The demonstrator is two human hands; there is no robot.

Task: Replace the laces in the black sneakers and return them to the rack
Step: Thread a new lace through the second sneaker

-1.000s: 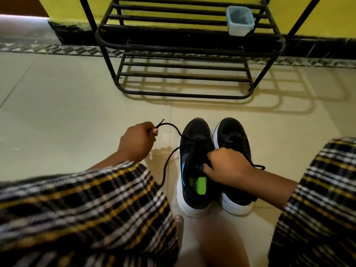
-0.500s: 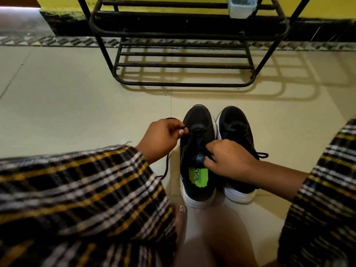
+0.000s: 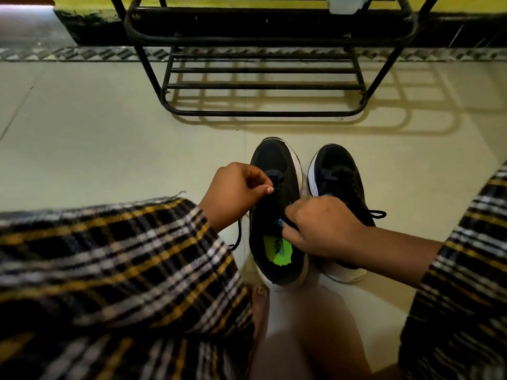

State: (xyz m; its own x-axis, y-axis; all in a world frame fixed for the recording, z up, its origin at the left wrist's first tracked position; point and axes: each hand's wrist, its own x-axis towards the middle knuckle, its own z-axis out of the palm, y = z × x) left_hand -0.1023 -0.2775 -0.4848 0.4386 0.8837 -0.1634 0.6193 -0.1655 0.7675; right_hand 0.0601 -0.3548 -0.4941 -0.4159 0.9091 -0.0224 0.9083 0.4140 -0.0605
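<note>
A pale tiled floor (image 3: 109, 138) is being crossed by barred shadows. A patterned border strip (image 3: 68, 54) is seen along a black skirting (image 3: 90, 26) under a yellow wall (image 3: 466, 2). A small pale container (image 3: 346, 3) is being cut off by the top edge.

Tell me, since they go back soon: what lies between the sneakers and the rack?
Nothing: in the head view only bare floor separates the sneakers from the rack.

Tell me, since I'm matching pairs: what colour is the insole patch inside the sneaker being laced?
Bright green insole patch, in the head view.
</note>
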